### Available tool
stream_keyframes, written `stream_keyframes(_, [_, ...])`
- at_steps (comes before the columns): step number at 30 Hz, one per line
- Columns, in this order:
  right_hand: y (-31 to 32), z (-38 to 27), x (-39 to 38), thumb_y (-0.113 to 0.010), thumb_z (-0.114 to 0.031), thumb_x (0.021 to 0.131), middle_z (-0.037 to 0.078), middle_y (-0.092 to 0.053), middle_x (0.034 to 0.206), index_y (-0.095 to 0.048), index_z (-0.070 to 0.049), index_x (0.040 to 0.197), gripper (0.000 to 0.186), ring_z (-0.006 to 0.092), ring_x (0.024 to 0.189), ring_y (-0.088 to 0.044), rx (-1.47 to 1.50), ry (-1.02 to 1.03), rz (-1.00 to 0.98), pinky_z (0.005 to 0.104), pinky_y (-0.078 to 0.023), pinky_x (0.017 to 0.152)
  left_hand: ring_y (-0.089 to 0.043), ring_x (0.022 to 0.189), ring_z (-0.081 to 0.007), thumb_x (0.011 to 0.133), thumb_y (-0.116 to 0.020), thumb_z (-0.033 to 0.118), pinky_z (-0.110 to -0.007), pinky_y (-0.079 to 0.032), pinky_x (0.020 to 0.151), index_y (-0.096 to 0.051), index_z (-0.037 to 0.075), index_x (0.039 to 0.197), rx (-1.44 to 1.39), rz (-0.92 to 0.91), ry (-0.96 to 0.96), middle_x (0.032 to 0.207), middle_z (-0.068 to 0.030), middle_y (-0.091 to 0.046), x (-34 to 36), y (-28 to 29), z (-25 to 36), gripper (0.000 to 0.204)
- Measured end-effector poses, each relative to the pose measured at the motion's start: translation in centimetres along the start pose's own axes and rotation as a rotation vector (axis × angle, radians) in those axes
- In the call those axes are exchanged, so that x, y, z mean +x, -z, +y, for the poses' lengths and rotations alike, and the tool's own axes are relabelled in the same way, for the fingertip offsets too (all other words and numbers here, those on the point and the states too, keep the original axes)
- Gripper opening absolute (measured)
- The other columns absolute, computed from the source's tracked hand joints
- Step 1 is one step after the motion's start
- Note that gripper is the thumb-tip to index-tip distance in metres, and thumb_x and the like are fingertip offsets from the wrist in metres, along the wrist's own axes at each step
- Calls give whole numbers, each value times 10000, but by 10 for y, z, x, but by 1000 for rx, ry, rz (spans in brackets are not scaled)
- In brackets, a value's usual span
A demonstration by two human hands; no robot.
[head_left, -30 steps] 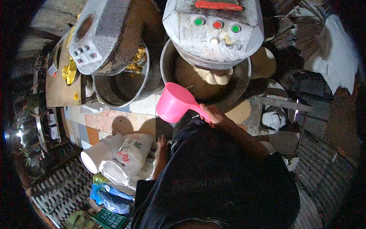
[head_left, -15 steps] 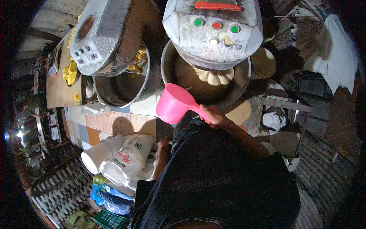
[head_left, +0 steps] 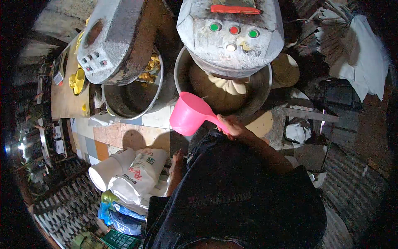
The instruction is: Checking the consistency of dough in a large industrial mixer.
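Observation:
My right hand [head_left: 233, 128] is closed round the handle of a pink plastic dipper [head_left: 188, 114], held in front of my body near the rim of a large metal mixing bowl [head_left: 265, 91]. The dipper's inside does not show. Over that bowl stands a grey mixer head [head_left: 232, 45] with green, red and white buttons. Pale dough [head_left: 229, 85] lies in the bowl, partly hidden under the head. My left hand [head_left: 177, 157] hangs low at my side, next to a white sack [head_left: 143, 168]; its fingers are too small and dark to make out.
A second mixer [head_left: 112, 45] with its metal bowl [head_left: 132, 114] stands at the left, yellow material behind it. A white bucket [head_left: 99, 178] and a green crate [head_left: 120, 240] are at the lower left. A wooden frame [head_left: 311, 114] stands at right.
The dough in the bowl has changed its shape and place under the mixer head. My right hand and the dipper have stayed nearly still; the view has shifted slightly.

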State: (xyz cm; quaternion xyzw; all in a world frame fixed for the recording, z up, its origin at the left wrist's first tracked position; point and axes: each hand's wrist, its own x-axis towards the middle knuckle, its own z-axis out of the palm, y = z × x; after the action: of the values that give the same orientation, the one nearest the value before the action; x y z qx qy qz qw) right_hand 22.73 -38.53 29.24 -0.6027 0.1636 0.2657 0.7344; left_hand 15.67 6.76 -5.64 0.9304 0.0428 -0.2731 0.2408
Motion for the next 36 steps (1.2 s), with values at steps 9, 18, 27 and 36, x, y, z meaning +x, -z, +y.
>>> stream_keyframes(9, [2, 11, 5, -358, -603, 900, -7, -413, 447, -527, -72, 668, 604, 102, 341, -406, -27, -11, -20, 274, -326, 332, -627, 778, -233, 840, -539, 247, -343, -508, 696, -579, 97, 1168, -391, -58, 213, 992, -89, -652, -14, 18, 15, 363])
stream_keyframes(18, [12, 3, -4, -348, -598, 905, 8, -416, 429, -532, -71, 670, 606, 108, 343, -411, -21, -32, -28, 273, -337, 334, -624, 782, -234, 809, -594, 378, -343, -498, 722, -653, 75, 1045, 112, 27, -28, 903, -114, -665, 2, 8, -1, 389])
stream_keyframes(27, [11, 9, -1, -350, -600, 903, 2, -413, 438, -524, -76, 670, 599, 98, 333, -412, 10, -52, -47, 266, -333, 327, -606, 723, -215, 878, -541, 386, -348, -482, 663, -676, 29, 909, -365, 70, 50, 799, -114, -656, -14, 19, 12, 383])
stream_keyframes(36, [0, 3, -2, -338, -604, 904, -4, -414, 451, -528, -75, 683, 605, 91, 348, -414, -44, -3, -49, 266, -341, 341, -576, 634, -146, 856, -612, 289, -301, -466, 572, -649, 17, 986, -1439, -302, 192, 807, -63, -644, 0, 0, -1, 303])
